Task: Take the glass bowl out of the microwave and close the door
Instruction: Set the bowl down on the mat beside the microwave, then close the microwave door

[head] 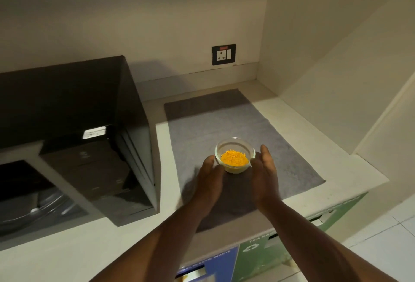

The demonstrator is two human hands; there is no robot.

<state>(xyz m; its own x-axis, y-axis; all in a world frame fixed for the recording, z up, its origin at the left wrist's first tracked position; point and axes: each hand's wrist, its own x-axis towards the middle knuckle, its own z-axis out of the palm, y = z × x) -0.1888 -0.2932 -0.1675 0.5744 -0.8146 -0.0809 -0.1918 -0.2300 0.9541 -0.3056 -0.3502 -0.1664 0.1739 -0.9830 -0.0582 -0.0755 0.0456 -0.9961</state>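
Head view: microwave [74, 138] interior cropped, dark.

One wide-angle view only, taken from the person's head and tilted forward and down over the surface [292, 124], close enough that both forearms run in from 6 o'clock. It faces the back wall and its socket [224, 54] at 12 o'clock. The microwave [74, 113] fills 9 o'clock, a side wall 3 o'clock, and labelled bins [258, 257] show under the near edge at 5 o'clock. Straight lines bow towards the edges.
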